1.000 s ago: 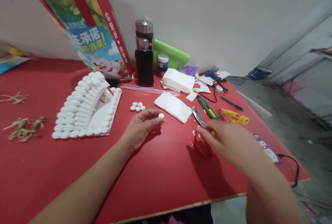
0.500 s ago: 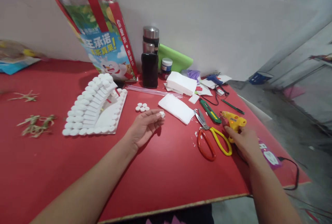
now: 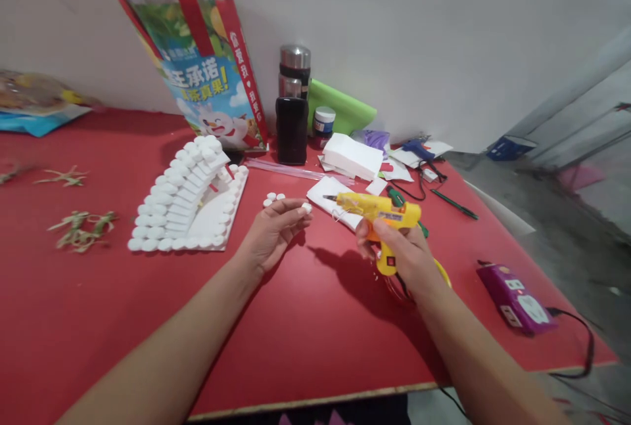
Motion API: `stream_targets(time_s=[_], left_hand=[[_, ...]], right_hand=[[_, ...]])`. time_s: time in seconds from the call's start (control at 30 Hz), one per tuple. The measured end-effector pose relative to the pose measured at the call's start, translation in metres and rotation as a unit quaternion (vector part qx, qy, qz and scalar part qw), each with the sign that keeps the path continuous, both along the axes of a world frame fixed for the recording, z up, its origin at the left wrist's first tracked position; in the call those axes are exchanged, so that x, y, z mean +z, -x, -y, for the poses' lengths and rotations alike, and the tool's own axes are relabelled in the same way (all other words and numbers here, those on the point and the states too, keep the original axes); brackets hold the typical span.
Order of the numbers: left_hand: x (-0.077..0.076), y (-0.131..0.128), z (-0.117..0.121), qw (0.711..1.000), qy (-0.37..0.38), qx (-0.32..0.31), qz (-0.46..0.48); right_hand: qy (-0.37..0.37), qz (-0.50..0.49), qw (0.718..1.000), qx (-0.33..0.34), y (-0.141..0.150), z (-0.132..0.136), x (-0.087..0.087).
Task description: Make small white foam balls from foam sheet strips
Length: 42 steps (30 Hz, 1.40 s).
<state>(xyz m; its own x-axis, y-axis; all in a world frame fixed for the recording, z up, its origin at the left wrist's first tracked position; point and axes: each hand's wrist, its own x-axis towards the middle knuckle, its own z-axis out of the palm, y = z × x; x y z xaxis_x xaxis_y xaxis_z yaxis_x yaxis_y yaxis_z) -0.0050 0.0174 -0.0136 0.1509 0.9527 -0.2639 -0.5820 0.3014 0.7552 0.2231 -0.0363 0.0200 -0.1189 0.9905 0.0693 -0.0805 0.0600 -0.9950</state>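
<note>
Between thumb and fingertips, my left hand (image 3: pixel 276 231) pinches a small white disc (image 3: pixel 306 208). My right hand (image 3: pixel 401 251) is wrapped round the handle of a yellow hot glue gun (image 3: pixel 377 208), lifted above the table with its nozzle pointing left toward the disc. Several loose white discs (image 3: pixel 274 198) lie just behind my left hand. Further left stands a white model (image 3: pixel 180 201) with stair-like strips and rows of the same discs. Scissors (image 3: pixel 444 272) and a green utility knife (image 3: pixel 396 196) are partly hidden behind the glue gun and my right hand.
Folded white sheets (image 3: pixel 323 188) lie mid-table. Behind stand a black phone (image 3: pixel 292 131), a metal flask (image 3: pixel 294 60) and a printed bag (image 3: pixel 211 83). A purple power strip (image 3: pixel 515 300) with a cable sits at the right edge. Straw-like figures (image 3: pixel 83 231) lie left.
My right hand has picked up the glue gun from the right side and carried it left, near my left hand. The left hand still pinches the disc. The view has shifted slightly.
</note>
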Motion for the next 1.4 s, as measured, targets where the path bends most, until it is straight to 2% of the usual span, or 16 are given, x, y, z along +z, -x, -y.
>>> stream_targets(time_s=[0.1,0.2,0.67,1.0,1.27,1.4], left_hand=[[-0.002,-0.001,0.000,1.000,-0.011,0.011,-0.023],[-0.003,-0.003,0.001,0.999,-0.023,0.014,-0.041],[0.001,-0.007,0.006,0.999,-0.033,-0.002,-0.043],[0.001,-0.007,0.006,0.999,-0.022,-0.006,-0.039],[0.002,-0.008,0.006,0.999,-0.012,-0.011,-0.031],[0.002,-0.008,0.006,1.000,-0.002,-0.018,-0.022]], right_hand=[[0.031,-0.003,0.999,0.032,0.008,0.000,-0.018],[0.050,-0.008,0.998,0.043,0.008,0.001,-0.023],[0.063,0.036,0.996,0.045,0.004,-0.002,-0.019],[0.050,0.039,0.997,0.034,0.003,-0.003,-0.022],[0.031,0.070,0.996,0.034,0.007,0.000,-0.015],[0.043,0.084,0.995,0.035,0.006,0.001,-0.017]])
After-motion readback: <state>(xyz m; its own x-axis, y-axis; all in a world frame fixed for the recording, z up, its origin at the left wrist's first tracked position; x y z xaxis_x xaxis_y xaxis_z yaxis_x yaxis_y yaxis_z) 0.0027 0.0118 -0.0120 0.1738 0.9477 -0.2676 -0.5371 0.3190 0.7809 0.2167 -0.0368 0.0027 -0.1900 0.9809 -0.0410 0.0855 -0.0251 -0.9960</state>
